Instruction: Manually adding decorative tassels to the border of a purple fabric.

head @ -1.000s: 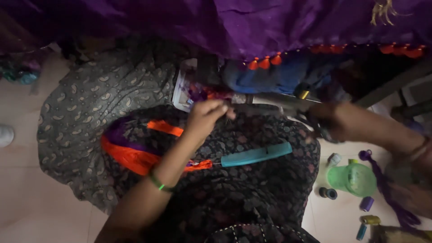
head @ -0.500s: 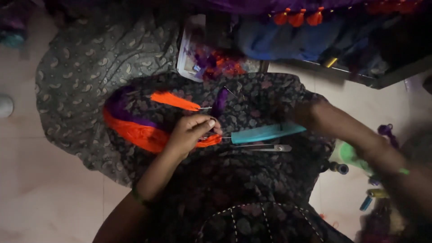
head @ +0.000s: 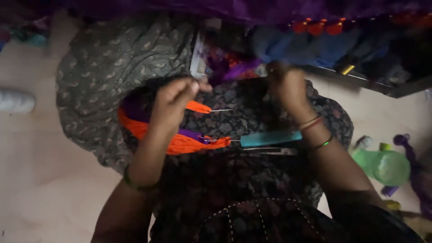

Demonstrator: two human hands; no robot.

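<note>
I sit on a pale floor (head: 40, 180), bare to my left as far as a white object (head: 15, 100) at the frame's edge, while the right side is crowded by a green plastic bottle (head: 382, 165) and small spools. A grey patterned cloth (head: 112, 67) spreads ahead of me, its edge curving down on the left. Purple fabric with orange tassels (head: 317, 26) hangs across the top, closing that side off.

My left hand (head: 173, 101) is raised over my lap with fingers pinched narrowly together; whether it grips a thread I cannot tell, the picture is too blurred. Just beside it lies an orange thread bundle (head: 180, 143) mixed with purple, and a needle (head: 221, 110) pokes out from an orange tuft. My right hand (head: 288, 87) is curled close, what it holds unclear. Between my wrists a teal comb (head: 270, 137) rests on my dark patterned lap, scissors (head: 270, 150) just below it.
</note>
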